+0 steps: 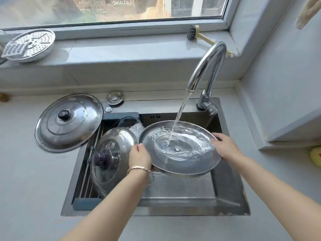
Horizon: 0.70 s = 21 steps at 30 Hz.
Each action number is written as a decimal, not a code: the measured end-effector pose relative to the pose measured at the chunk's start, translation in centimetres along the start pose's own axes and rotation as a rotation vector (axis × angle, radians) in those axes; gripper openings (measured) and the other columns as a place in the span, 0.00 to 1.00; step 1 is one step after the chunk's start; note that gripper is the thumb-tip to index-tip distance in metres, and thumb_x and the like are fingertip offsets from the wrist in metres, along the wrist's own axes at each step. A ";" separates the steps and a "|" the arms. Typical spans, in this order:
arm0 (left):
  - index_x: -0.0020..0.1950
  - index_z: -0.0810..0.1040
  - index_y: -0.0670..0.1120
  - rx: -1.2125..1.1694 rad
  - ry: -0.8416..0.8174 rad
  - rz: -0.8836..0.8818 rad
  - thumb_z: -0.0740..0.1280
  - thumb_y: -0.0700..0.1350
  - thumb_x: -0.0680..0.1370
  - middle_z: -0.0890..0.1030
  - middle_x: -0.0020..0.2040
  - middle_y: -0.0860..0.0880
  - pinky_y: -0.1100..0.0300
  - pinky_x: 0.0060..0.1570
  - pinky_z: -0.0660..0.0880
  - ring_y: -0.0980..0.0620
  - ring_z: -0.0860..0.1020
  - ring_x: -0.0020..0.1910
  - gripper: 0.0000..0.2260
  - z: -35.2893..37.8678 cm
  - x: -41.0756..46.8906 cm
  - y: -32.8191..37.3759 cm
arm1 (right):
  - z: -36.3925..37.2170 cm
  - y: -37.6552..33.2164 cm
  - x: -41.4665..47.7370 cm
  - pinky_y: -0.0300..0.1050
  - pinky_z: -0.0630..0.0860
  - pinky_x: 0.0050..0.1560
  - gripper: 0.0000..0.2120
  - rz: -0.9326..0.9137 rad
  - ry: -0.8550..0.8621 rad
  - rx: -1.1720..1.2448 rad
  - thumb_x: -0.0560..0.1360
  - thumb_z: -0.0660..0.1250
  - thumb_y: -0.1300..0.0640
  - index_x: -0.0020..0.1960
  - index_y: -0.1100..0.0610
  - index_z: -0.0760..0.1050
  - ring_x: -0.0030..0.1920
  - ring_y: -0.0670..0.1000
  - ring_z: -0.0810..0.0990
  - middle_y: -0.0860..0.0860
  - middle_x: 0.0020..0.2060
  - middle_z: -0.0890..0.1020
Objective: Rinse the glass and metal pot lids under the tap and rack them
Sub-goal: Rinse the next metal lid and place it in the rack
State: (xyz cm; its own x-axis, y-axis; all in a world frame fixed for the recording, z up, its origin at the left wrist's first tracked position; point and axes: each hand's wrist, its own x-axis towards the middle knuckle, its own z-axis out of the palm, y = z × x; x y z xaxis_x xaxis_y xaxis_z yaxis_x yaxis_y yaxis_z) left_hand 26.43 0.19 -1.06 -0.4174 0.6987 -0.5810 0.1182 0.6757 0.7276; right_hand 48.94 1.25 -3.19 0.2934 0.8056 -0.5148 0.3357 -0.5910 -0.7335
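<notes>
While left hand and right hand pinch opposite rims of the metal lid, pooling water could slide it from their grip.

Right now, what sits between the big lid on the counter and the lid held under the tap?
In the head view, two lids on the rack: a knobbed lid resting tilted, and a glass lid behind it.
</notes>
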 end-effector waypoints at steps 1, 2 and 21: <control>0.57 0.71 0.42 -0.074 -0.045 -0.090 0.51 0.44 0.81 0.75 0.56 0.40 0.42 0.49 0.76 0.40 0.75 0.54 0.12 0.4 -0.1 -0.4 | -0.9 -0.3 0.1 0.42 0.73 0.38 0.15 -0.034 0.044 0.000 0.78 0.57 0.60 0.63 0.58 0.74 0.47 0.52 0.76 0.56 0.56 0.79; 0.57 0.70 0.44 -0.147 -0.090 -0.172 0.51 0.44 0.81 0.74 0.55 0.42 0.45 0.41 0.77 0.41 0.74 0.52 0.11 0.8 -0.5 -0.8 | -1.8 -0.8 0.2 0.45 0.76 0.41 0.15 -0.078 0.081 -0.008 0.78 0.57 0.61 0.62 0.58 0.75 0.47 0.52 0.77 0.56 0.54 0.79; 0.52 0.64 0.47 0.192 -0.140 0.188 0.67 0.43 0.68 0.80 0.43 0.43 0.51 0.35 0.82 0.43 0.83 0.34 0.16 -0.5 -2.6 5.7 | 3.9 -3.4 -6.8 0.38 0.68 0.61 0.25 -0.565 -0.491 -0.231 0.73 0.63 0.41 0.68 0.49 0.67 0.59 0.42 0.74 0.44 0.60 0.75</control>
State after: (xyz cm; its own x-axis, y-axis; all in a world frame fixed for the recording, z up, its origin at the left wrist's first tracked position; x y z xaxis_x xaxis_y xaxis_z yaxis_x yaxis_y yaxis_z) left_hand 27.77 2.11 4.84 -0.2455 0.8322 -0.4971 0.3554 0.5544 0.7525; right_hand 42.33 -2.03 1.04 -0.3890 0.8815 -0.2678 0.5095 -0.0363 -0.8597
